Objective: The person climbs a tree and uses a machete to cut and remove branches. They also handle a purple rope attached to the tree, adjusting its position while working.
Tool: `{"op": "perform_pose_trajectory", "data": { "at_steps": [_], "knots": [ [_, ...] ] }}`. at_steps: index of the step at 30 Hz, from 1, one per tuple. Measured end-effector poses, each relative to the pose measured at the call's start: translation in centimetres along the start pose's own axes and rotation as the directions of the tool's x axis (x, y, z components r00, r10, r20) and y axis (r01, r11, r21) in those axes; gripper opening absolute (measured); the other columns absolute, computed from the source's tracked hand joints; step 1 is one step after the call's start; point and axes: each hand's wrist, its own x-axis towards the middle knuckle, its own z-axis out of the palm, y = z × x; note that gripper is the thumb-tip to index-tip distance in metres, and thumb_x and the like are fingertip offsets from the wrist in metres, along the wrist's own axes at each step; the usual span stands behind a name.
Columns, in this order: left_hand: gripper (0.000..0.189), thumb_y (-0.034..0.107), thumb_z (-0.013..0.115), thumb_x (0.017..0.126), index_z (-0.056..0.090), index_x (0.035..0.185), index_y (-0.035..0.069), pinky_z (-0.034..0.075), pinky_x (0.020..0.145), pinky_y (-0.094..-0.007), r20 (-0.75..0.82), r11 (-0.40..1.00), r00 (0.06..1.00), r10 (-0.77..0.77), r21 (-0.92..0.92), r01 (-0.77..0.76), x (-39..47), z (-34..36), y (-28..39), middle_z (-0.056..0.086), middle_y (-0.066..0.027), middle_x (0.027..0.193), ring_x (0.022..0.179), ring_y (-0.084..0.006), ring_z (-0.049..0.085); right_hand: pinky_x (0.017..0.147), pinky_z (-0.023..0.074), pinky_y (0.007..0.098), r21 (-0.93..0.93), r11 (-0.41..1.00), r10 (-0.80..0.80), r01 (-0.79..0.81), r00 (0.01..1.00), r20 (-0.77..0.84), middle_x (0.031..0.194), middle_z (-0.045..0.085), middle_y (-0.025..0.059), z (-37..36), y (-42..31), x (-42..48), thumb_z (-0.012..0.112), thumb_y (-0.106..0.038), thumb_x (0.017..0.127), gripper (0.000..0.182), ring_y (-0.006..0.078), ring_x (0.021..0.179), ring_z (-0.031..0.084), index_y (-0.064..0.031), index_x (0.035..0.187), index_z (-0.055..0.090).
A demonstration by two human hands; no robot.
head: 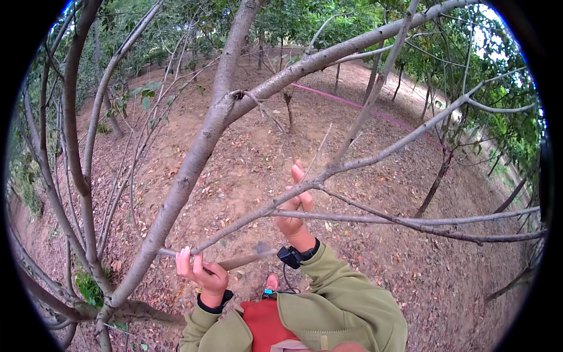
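Observation:
My left hand is closed around the brown wooden handle of a hand tool with a grey metal head. Its fingertips meet a slim bare branch close to where that branch leaves a thick grey limb. The tool's kind is unclear. Partly behind the same branch is my right hand, raised with a finger pointing up beside a thin dry twig. Whether it grips a twig is hidden. A second thin twig rises close to its fingers.
The thick limb forks above into a second limb. Side branches spread right at arm height. Several upright stems crowd the left. Leaf litter covers the ground. A pink tape runs between trees behind.

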Motion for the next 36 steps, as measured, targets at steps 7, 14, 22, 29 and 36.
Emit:
{"op": "perform_pose_trajectory", "data": {
  "at_steps": [7,14,22,29,36],
  "knots": [
    [0.041,-0.007,0.039,0.078,0.048,0.118,-0.004,0.031,0.103,-0.055,0.027,0.999,0.999,0.029,-0.02,-0.028,-0.1,-0.5,-0.5,0.042,-0.0242,0.13,0.121,-0.0407,0.041,0.111,0.0325,0.0479,0.431,0.897,0.224,-0.096,0.94,-0.259,0.124,0.055,0.0227,-1.6,-1.1,8.9,0.024,-0.048,0.102,0.052,0.0372,0.128,0.046,-0.0042,0.115,0.048],
    [0.037,-0.008,0.041,0.076,0.052,0.111,-0.002,0.033,0.103,-0.0575,0.011,1.0,1.0,0.0,-0.02,0.001,-0.2,-0.4,-0.4,0.046,-0.0229,0.126,0.119,-0.0418,0.043,0.1,0.0411,0.0436,0.761,0.649,0.237,-0.01,0.953,-0.19,0.1,0.06,0.0172,-3.0,0.3,14.7,0.027,-0.054,0.101,0.056,0.0329,0.107,0.055,-0.0046,0.101,0.053],
    [0.039,-0.008,0.042,0.076,0.052,0.113,-0.003,0.036,0.102,-0.0559,0.035,0.999,0.999,0.019,-0.035,-0.018,-0.6,-0.5,-1.3,0.046,-0.022,0.124,0.116,-0.0407,0.044,0.066,0.041,0.0366,0.798,0.581,0.356,-0.16,0.932,-0.072,0.057,0.032,-0.0015,-3.0,0.1,14.9,0.026,-0.05,0.102,0.054,0.0132,0.054,0.032,-0.0127,0.067,0.042],
    [0.037,-0.008,0.042,0.077,0.053,0.112,-0.004,0.037,0.1,-0.0545,0.034,0.999,0.999,0.015,-0.046,-0.014,-0.5,-0.3,-1.1,0.046,-0.0218,0.123,0.116,-0.0395,0.044,0.054,0.0437,0.0295,0.479,0.819,0.385,-0.315,0.922,-0.051,0.058,0.043,0.0014,-1.9,0.9,13.0,0.038,-0.04,0.103,0.044,0.0121,0.052,0.044,-0.0077,0.075,0.047],
    [0.036,-0.008,0.042,0.076,0.053,0.111,-0.003,0.036,0.101,-0.054,0.02,1.0,1.0,0.018,-0.003,-0.018,-0.6,-0.2,-1.3,0.047,-0.0216,0.122,0.115,-0.0388,0.044,0.058,0.0491,0.0274,0.325,0.901,0.382,-0.286,0.878,-0.288,0.057,0.04,-0.0017,-1.4,-0.1,15.6,0.038,-0.043,0.102,0.048,0.0096,0.054,0.048,-0.0043,0.079,0.054]
  ]
}}
